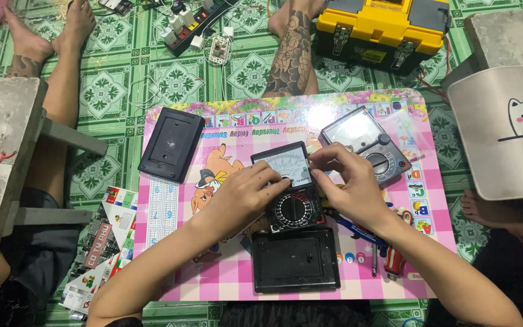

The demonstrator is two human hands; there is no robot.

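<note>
Floor [122,66] was green patterned tile, with a low pink checked counter [231,275] carrying cartoon and alphabet prints set on it. Bare legs of other people lay at the far side, one tattooed [292,54]. Grey concrete blocks sat at both sides: one left [4,133], one far right [509,33]. Yellow-and-black toolbox [382,30] stood shut on the floor beyond the counter's far right corner, contents not visible. Power strip [192,21] with plugs lay on the floor past the far edge.

Black analog multimeter [292,188] sat mid-counter, dial face up. Left hand [243,197] rested on its left side, fingers curled over the edge near the meter window. Right hand [349,181] pinched its top right corner with thumb and fingers. Both hands were grasping the meter.

Second, grey multimeter [367,142] lay just beyond it toward the far right. Black back cover [171,144] lay at the counter's left edge, another black cover [296,259] at the near edge, just below the held meter. Red-handled screwdriver [393,260] lay near the right near corner. Printed board sheet [101,242] lay on the floor off the left edge.
</note>
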